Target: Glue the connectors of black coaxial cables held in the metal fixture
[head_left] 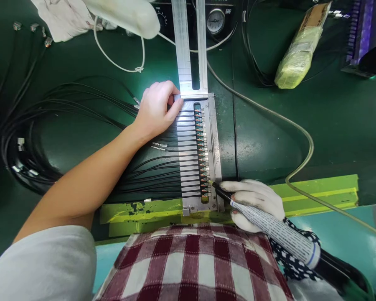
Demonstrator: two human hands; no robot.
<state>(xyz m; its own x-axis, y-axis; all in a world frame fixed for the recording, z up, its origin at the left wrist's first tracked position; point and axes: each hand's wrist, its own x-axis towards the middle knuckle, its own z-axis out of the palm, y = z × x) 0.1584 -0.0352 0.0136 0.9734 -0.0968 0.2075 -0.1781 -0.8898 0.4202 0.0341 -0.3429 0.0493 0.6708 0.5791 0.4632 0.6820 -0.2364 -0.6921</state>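
Note:
A metal fixture (189, 144) lies on the green bench, with a row of black cables (163, 169) laid side by side across it. Their stripped ends and small connectors (202, 144) line up along a slot. At its upper left corner my bare left hand (158, 108) is curled, thumb and forefinger gripping the plate's edge; the other fingers are partly hidden. In a white glove, my right hand (258, 202) holds a pen-like tool (272, 225) with a black nozzle and a print-covered white body. Its tip points at the connectors near the slot's lower end.
Coiled black cables (25, 125) lie at left. Above the fixture stands a slotted metal bracket (184, 54), before a black unit with a round gauge (215, 21). A clear tube (288, 119) winds across the right side. A wrapped bundle (301, 50) lies at upper right.

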